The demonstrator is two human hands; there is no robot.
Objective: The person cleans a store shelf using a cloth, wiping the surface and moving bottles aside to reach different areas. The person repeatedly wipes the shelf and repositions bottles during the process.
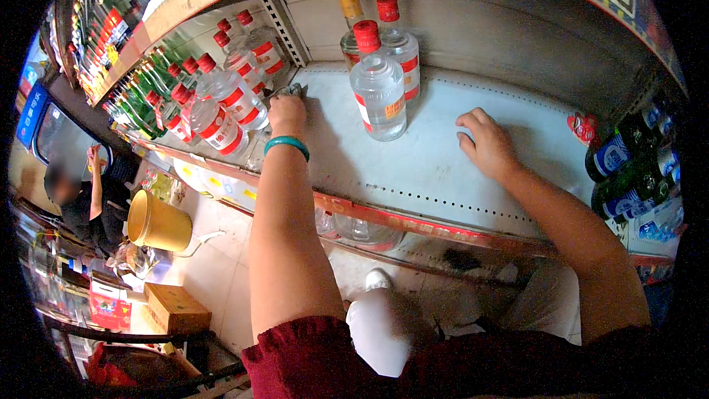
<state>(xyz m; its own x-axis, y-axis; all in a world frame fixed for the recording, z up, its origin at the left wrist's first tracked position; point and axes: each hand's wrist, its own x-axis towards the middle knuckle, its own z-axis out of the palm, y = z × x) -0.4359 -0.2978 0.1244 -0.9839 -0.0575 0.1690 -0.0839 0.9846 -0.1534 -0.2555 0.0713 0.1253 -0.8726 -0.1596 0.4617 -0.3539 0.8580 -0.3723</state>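
Observation:
My left hand (287, 114), with a teal bangle at its wrist, presses a crumpled dark grey rag (295, 90) onto the pale metal shelf (436, 155), near the upright at its back left. Close beside it stand several clear glass bottles (235, 100) with red caps and red-and-white labels. My right hand (487, 144) hovers over or rests on the shelf's right half; its fingers are apart, slightly bent, and hold nothing. Between my hands two red-capped clear bottles (379, 96) stand upright, with a yellow-capped bottle (348, 7) partly hidden behind them.
Green bottles with blue labels (619, 155) and a small red packet (583, 128) sit at the shelf's right end. More green bottles (136, 103) line the left. Down left are a yellow bucket (159, 222), a cardboard box (177, 309) and another person (88, 210).

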